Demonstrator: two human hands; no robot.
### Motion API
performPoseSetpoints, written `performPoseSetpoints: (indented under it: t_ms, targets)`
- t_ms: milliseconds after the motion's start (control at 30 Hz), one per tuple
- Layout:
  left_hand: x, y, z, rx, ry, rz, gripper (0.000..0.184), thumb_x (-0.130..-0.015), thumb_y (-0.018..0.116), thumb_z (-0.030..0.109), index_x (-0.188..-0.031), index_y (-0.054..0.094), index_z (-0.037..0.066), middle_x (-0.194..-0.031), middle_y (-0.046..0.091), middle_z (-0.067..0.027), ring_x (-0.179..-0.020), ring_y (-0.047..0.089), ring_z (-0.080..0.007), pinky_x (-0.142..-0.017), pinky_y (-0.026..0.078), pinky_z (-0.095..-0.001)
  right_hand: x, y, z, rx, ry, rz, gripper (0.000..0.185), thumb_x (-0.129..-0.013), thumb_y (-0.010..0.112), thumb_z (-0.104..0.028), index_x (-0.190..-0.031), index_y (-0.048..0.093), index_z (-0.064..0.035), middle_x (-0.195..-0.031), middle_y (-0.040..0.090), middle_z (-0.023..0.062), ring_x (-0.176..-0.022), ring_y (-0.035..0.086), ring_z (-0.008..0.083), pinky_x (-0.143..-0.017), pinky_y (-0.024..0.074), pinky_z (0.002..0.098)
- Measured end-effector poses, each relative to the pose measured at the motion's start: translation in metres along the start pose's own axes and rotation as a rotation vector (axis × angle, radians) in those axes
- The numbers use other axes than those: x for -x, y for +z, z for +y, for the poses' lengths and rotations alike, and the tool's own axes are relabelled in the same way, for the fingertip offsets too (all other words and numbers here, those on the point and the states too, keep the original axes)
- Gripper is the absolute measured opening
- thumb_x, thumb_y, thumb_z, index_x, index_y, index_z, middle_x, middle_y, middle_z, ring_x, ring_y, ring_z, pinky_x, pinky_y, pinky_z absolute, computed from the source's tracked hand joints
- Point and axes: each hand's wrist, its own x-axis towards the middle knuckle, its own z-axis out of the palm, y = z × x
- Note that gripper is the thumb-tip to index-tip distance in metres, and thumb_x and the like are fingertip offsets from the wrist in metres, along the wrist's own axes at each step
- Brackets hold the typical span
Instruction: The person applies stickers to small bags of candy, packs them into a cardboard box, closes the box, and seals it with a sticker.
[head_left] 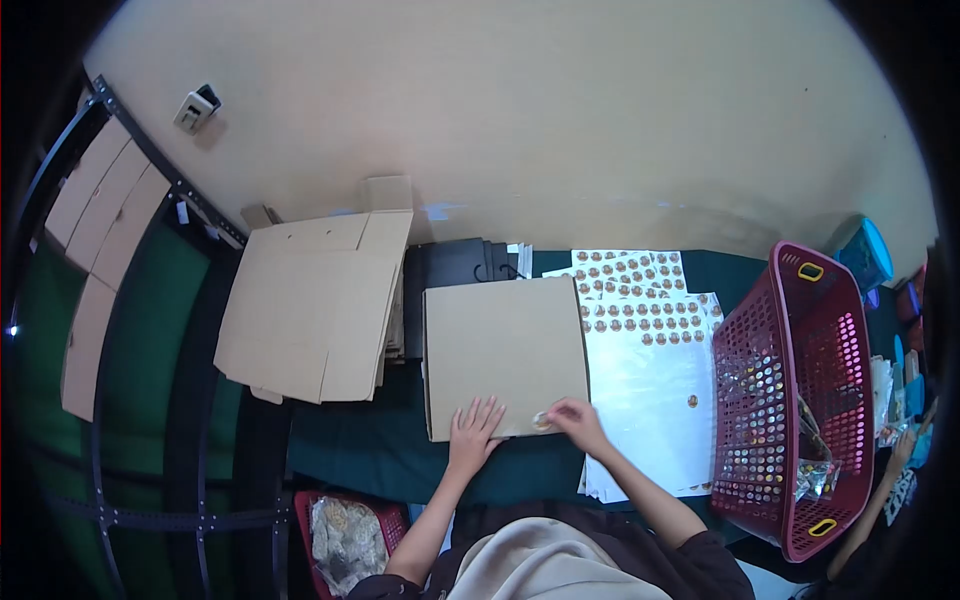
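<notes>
A closed brown cardboard box [505,345] lies on the dark green tablecloth in front of me. My left hand [475,430] rests flat on its near left part, fingers spread. At the near right corner, my right hand [577,420] pinches a small round sticker [541,420] against or just above the cardboard; I cannot tell how much of it touches. Beside the box on the right is a white sticker sheet [645,390], with rows of round stickers at its far end and one single sticker lower down. More sticker sheets [630,272] lie behind it.
Flattened cardboard boxes [310,300] are stacked to the left, beside black folders or boards [455,270]. A tall maroon basket [785,400] stands at the right edge. Below the table's front edge, a red basket [303,520] holds plastic-wrapped items. Another person's arm [880,490] shows at far right.
</notes>
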Motion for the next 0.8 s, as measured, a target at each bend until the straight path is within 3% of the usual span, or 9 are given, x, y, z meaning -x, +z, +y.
performPoseSetpoints:
  t_ms: [100, 167, 200, 267, 367, 700, 800]
  targets:
    - [0.002, -0.002, 0.002, 0.021, -0.001, 0.020, 0.070, -0.068, 0.063, 0.035, -0.131, 0.034, 0.023, -0.137, 0.030, -0.0005, -0.125, 0.028, -0.0223, -0.098, 0.023, -0.0466, 0.004, 0.033, 0.021, 0.206, 0.037, -0.053, 0.008, -0.077, 0.061, -0.008, -0.081, 0.059, -0.0017, -0.073, 0.062, 0.0046, -0.070, 0.059, 0.0097, -0.068, 0.0462, 0.0216]
    - [0.003, -0.003, 0.001, 0.017, 0.003, 0.003, 0.071, -0.068, 0.064, 0.033, -0.131, 0.033, 0.023, -0.137, 0.029, -0.0004, -0.127, 0.027, -0.0220, -0.099, 0.022, -0.0468, 0.001, 0.048, 0.021, 0.540, -0.082, -0.037, 0.010, -0.074, 0.064, -0.011, -0.081, 0.061, -0.0044, -0.067, 0.062, 0.0034, -0.064, 0.059, 0.0094, -0.072, 0.0424, 0.0241]
    - [0.004, -0.004, 0.001, 0.015, -0.003, 0.011, 0.071, -0.068, 0.064, 0.033, -0.131, 0.033, 0.023, -0.137, 0.029, -0.0004, -0.127, 0.027, -0.0220, -0.099, 0.022, -0.0468, -0.001, 0.054, 0.021, 0.543, -0.089, -0.042, 0.010, -0.074, 0.064, -0.011, -0.081, 0.061, -0.0044, -0.067, 0.062, 0.0034, -0.064, 0.059, 0.0094, -0.072, 0.0424, 0.0241]
    - [0.004, -0.006, 0.001, 0.076, -0.002, 0.009, 0.067, -0.070, 0.062, 0.032, -0.131, 0.034, 0.024, -0.138, 0.029, -0.0007, -0.127, 0.026, -0.0219, -0.099, 0.020, -0.0474, -0.005, 0.061, 0.022, 0.716, -0.139, 0.076, 0.015, -0.071, 0.068, -0.018, -0.081, 0.062, -0.0077, -0.063, 0.061, 0.0010, -0.058, 0.057, 0.0089, -0.076, 0.0346, 0.0273]
    - [0.004, -0.016, 0.003, 0.163, -0.003, 0.021, 0.062, -0.072, 0.056, 0.032, -0.130, 0.036, 0.024, -0.139, 0.028, -0.0005, -0.128, 0.025, -0.0220, -0.100, 0.017, -0.0479, -0.011, 0.058, 0.029, 0.692, -0.073, 0.057, 0.019, -0.070, 0.070, -0.024, -0.080, 0.062, -0.0098, -0.065, 0.062, -0.0016, -0.056, 0.056, 0.0078, -0.076, 0.0281, 0.0284]
    - [0.005, 0.003, -0.003, 0.242, -0.042, 0.120, 0.047, -0.081, 0.049, 0.036, -0.126, 0.044, 0.023, -0.136, 0.033, 0.0005, -0.127, 0.027, -0.0222, -0.101, 0.016, -0.0463, -0.010, 0.060, 0.029, 0.731, -0.100, 0.055, 0.019, -0.069, 0.070, -0.022, -0.079, 0.059, -0.0103, -0.063, 0.061, -0.0013, -0.057, 0.057, 0.0095, -0.075, 0.0289, 0.0302]
    - [0.003, 0.003, -0.003, 0.250, -0.051, 0.131, 0.047, -0.080, 0.052, 0.038, -0.124, 0.046, 0.023, -0.134, 0.036, 0.0005, -0.126, 0.029, -0.0221, -0.101, 0.017, -0.0455, -0.012, 0.063, 0.028, 0.771, -0.088, 0.051, 0.021, -0.067, 0.070, -0.024, -0.078, 0.057, -0.0097, -0.064, 0.061, 0.0006, -0.060, 0.058, 0.0151, -0.074, 0.0294, 0.0323]
